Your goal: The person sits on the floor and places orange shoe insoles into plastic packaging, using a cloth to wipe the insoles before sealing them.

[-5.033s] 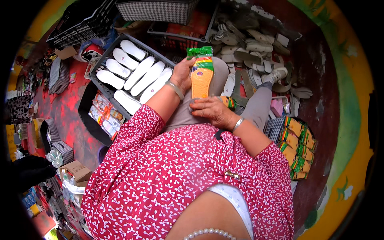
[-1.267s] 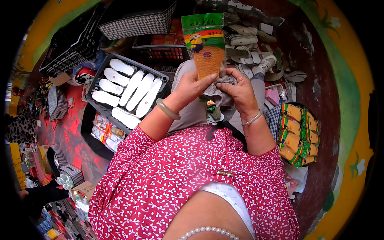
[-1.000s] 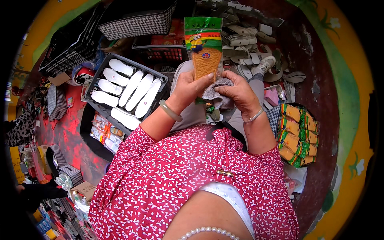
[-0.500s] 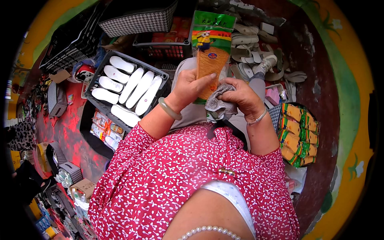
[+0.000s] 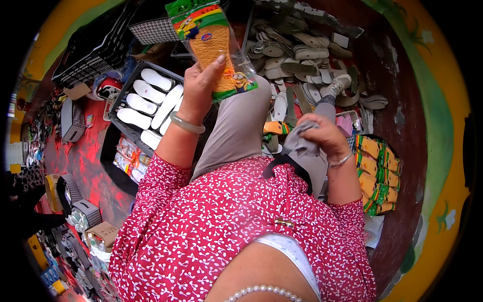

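Observation:
My left hand (image 5: 200, 85) is raised in front of me, thumb pressed on a clear packet of orange-brown insoles (image 5: 209, 48) with a green printed top. The packet tilts to the upper left, above the edge of a dark crate (image 5: 132, 135) of white insoles (image 5: 147, 92). Bunched in my closed right hand (image 5: 328, 137) is a grey cloth (image 5: 301, 143), held over my right leg and apart from the packet. Another orange and green packet (image 5: 275, 127) lies between my legs, partly hidden.
Loose insoles (image 5: 302, 53) and a shoe (image 5: 339, 83) lie ahead. At my right, several orange insole packets (image 5: 380, 168) stand stacked by the wall (image 5: 407, 126). Black crates (image 5: 90, 58) and a checked basket (image 5: 156, 30) are at the far left; boxes (image 5: 103, 234) stand lower left.
My left hand has carried the insole packet up and to the left, away from the cloth. My right hand has drawn the cloth to the right and slightly down.

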